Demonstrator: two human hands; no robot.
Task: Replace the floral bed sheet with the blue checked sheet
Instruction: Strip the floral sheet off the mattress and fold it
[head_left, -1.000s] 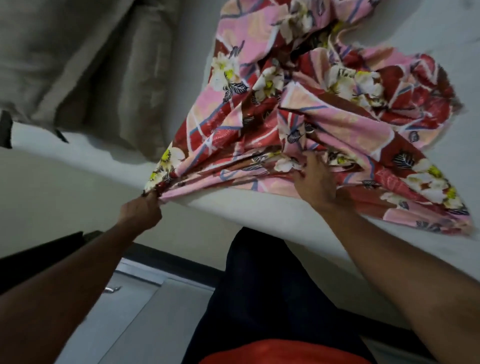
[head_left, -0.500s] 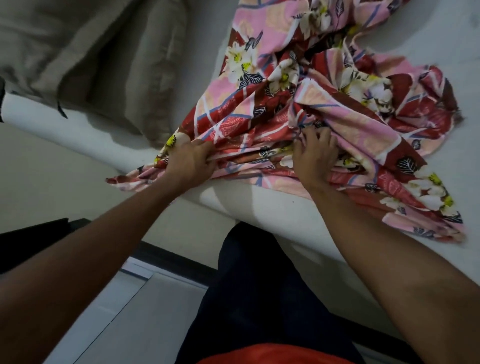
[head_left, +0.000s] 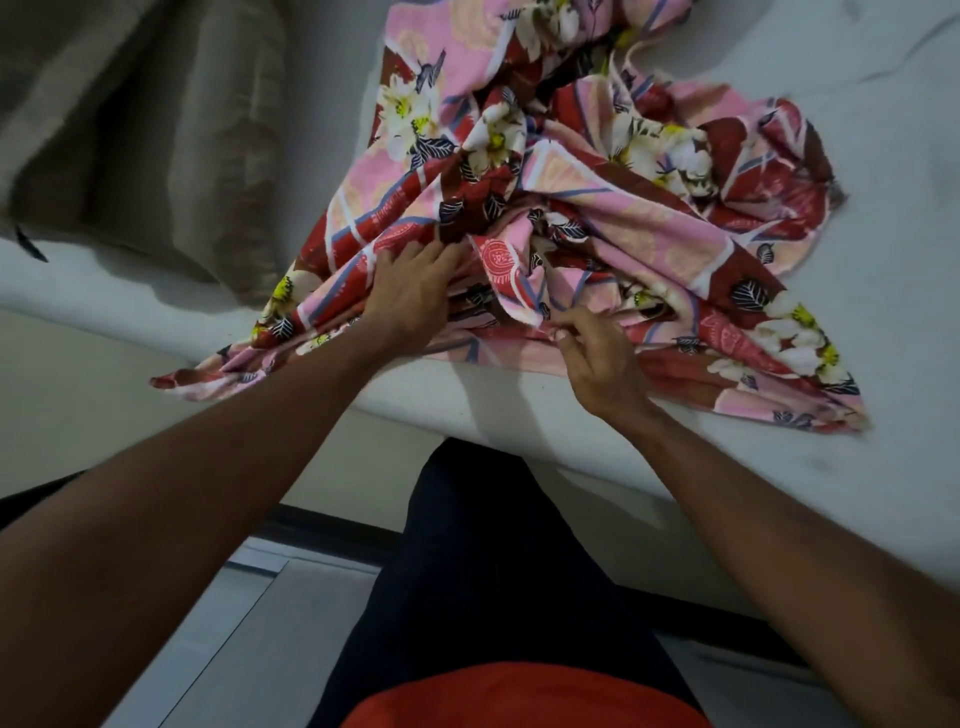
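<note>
finds floral sheet (head_left: 649, 228) bunched at near edge of bare mattress (head_left: 883, 93), one corner overhanging. records left grip (head_left: 410, 301) spread flat, pressing folds; right grip (head_left: 597, 358) pinching a sheet fold.

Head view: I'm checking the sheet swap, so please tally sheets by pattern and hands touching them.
Floral sheet: 1
Blue checked sheet: 0 in view
Hands on the floral sheet: 2, left hand and right hand
Total: 3
</note>
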